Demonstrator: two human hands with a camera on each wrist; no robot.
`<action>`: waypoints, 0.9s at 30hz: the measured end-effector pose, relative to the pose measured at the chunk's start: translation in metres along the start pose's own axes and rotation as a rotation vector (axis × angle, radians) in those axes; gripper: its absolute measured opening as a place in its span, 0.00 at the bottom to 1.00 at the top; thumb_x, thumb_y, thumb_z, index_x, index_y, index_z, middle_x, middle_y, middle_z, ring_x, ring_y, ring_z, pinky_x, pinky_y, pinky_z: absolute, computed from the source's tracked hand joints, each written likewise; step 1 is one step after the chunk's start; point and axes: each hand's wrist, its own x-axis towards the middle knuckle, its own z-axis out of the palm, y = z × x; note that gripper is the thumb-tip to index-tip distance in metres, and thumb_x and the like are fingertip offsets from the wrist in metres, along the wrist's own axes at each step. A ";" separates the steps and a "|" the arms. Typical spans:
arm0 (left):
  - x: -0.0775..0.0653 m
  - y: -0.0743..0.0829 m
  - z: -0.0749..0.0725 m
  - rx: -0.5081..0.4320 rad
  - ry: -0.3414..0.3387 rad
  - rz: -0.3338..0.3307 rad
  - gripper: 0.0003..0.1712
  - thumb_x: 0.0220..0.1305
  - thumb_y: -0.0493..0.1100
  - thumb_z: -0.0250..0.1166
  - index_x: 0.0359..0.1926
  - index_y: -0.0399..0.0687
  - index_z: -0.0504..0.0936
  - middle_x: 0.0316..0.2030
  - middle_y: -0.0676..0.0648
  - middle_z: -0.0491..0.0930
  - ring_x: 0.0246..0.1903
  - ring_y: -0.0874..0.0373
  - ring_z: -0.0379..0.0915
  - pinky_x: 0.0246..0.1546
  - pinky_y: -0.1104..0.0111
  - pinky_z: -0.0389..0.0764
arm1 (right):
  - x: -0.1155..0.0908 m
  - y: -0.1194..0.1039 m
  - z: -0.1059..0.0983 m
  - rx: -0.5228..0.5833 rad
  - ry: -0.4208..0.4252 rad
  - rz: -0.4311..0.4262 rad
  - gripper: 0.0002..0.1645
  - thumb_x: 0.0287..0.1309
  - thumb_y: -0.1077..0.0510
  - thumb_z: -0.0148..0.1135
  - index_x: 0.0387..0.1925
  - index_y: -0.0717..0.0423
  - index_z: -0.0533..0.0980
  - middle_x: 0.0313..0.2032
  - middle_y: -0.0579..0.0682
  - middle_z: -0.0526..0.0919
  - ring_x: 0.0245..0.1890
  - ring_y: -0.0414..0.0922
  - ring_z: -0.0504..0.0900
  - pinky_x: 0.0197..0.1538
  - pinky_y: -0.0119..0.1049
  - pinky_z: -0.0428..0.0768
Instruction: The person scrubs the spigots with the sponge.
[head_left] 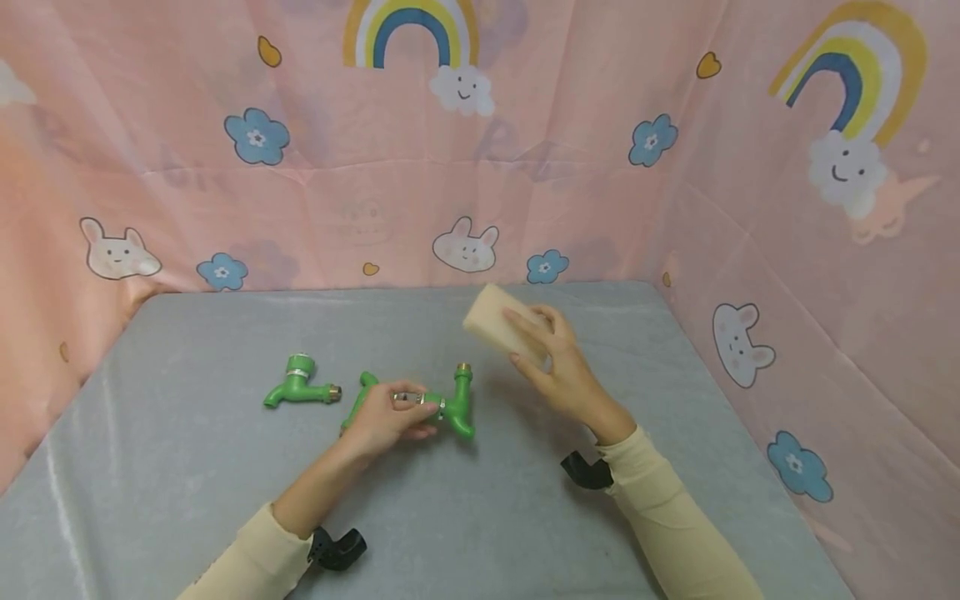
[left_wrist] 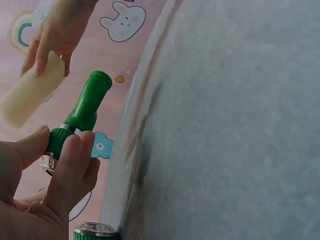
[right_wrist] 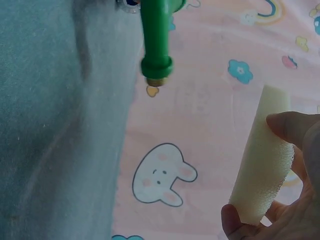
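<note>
My left hand point(head_left: 386, 421) pinches a green tap point(head_left: 462, 392) by its ribbed knob, between thumb and fingers. The tap's brass threaded end point(right_wrist: 156, 81) shows in the right wrist view. To the right, my right hand point(head_left: 566, 371) grips a cream sponge point(head_left: 491, 318) above the table, thumb on one face and fingers on the other. A gap separates the sponge from the held tap. Partly hidden behind my left hand is a second green tap point(head_left: 367, 380). Further left, a third green tap point(head_left: 297, 385) lies on the table, its knob toward the back.
A grey cloth covers the table point(head_left: 187, 483). Pink printed curtains point(head_left: 585, 200) hang along its back and sides. Black curved mounts point(head_left: 341, 550) stick out at both wrists, below the cream sleeves point(head_left: 663, 517).
</note>
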 end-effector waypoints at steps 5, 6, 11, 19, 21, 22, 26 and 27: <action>0.002 -0.004 0.000 0.094 -0.006 0.006 0.21 0.67 0.36 0.67 0.55 0.25 0.75 0.37 0.32 0.88 0.27 0.55 0.88 0.35 0.63 0.89 | 0.001 -0.001 -0.001 -0.016 0.000 -0.005 0.34 0.67 0.58 0.65 0.72 0.47 0.69 0.71 0.65 0.60 0.66 0.64 0.62 0.58 0.64 0.73; 0.002 -0.006 0.000 0.106 -0.009 0.002 0.21 0.67 0.36 0.67 0.55 0.26 0.75 0.37 0.32 0.88 0.28 0.54 0.88 0.35 0.63 0.89 | 0.002 -0.001 0.000 -0.017 -0.002 -0.006 0.34 0.67 0.58 0.65 0.72 0.47 0.68 0.71 0.65 0.60 0.66 0.64 0.62 0.58 0.64 0.73; 0.003 -0.009 -0.002 0.199 -0.023 0.024 0.21 0.66 0.36 0.68 0.56 0.26 0.77 0.35 0.33 0.89 0.28 0.51 0.88 0.32 0.63 0.89 | 0.002 -0.001 0.000 -0.026 -0.004 -0.007 0.34 0.66 0.58 0.65 0.72 0.47 0.69 0.70 0.66 0.61 0.67 0.65 0.63 0.58 0.65 0.73; 0.000 -0.006 -0.004 0.390 -0.027 0.080 0.25 0.64 0.39 0.71 0.58 0.27 0.79 0.43 0.33 0.88 0.30 0.53 0.88 0.30 0.66 0.88 | 0.001 -0.001 0.001 -0.021 -0.009 0.004 0.35 0.66 0.58 0.65 0.72 0.47 0.68 0.70 0.65 0.61 0.67 0.64 0.62 0.59 0.66 0.73; -0.001 -0.005 -0.005 0.438 -0.016 0.086 0.25 0.62 0.38 0.72 0.57 0.29 0.80 0.44 0.34 0.88 0.28 0.55 0.87 0.29 0.67 0.88 | 0.001 0.000 0.001 -0.016 -0.010 0.007 0.35 0.66 0.58 0.65 0.73 0.46 0.68 0.70 0.65 0.60 0.67 0.64 0.62 0.59 0.66 0.73; -0.001 -0.005 -0.005 0.455 -0.010 0.088 0.24 0.61 0.38 0.72 0.57 0.30 0.81 0.45 0.34 0.88 0.28 0.56 0.87 0.28 0.68 0.87 | 0.001 0.000 0.001 -0.017 -0.011 0.007 0.35 0.66 0.58 0.65 0.73 0.46 0.68 0.71 0.65 0.60 0.67 0.64 0.62 0.60 0.66 0.73; -0.001 -0.003 -0.008 0.512 -0.004 0.105 0.23 0.61 0.37 0.72 0.56 0.31 0.82 0.44 0.34 0.88 0.25 0.59 0.84 0.25 0.69 0.85 | 0.000 0.002 0.000 -0.017 -0.012 0.008 0.35 0.67 0.58 0.65 0.73 0.46 0.68 0.71 0.65 0.60 0.68 0.64 0.62 0.60 0.66 0.72; -0.001 -0.002 -0.009 0.517 -0.005 0.108 0.23 0.62 0.37 0.72 0.56 0.31 0.82 0.44 0.34 0.88 0.24 0.59 0.84 0.24 0.69 0.85 | 0.000 0.002 0.000 -0.017 -0.012 0.008 0.35 0.67 0.58 0.65 0.73 0.46 0.68 0.71 0.65 0.60 0.68 0.64 0.62 0.60 0.66 0.72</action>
